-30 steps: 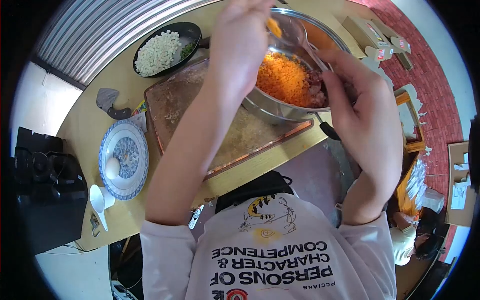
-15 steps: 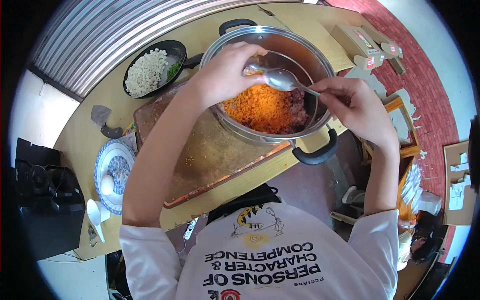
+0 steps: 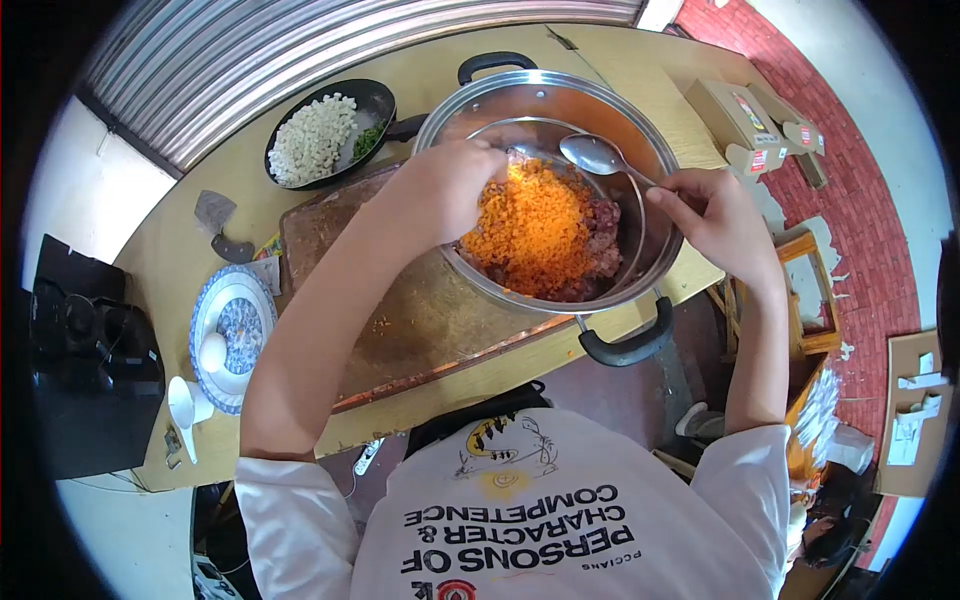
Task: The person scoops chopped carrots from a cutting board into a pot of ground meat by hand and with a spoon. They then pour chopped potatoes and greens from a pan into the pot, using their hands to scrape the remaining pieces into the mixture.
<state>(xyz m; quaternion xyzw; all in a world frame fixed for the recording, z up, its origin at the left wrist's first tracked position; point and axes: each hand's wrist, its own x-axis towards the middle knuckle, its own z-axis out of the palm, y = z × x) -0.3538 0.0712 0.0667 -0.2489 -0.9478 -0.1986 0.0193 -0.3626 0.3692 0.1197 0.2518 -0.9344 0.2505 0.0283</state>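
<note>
Just then my left hand (image 3: 447, 190) reached into the pot (image 3: 640, 250), fingers curled loosely on the grated carrot (image 3: 530, 225) heaped over the meat (image 3: 600, 235). My right hand (image 3: 715, 220) pinched the handle of the spoon (image 3: 600, 155), its bowl raised over the pot's far side. That pot sat on the cutting board (image 3: 400, 310) by the counter's (image 3: 200, 270) near edge.

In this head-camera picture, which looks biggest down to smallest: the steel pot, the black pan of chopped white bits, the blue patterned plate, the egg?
1. steel pot
2. black pan
3. blue patterned plate, close to the pan in size, and the lens bends the edges, so unsure
4. egg, plainly smallest
</note>
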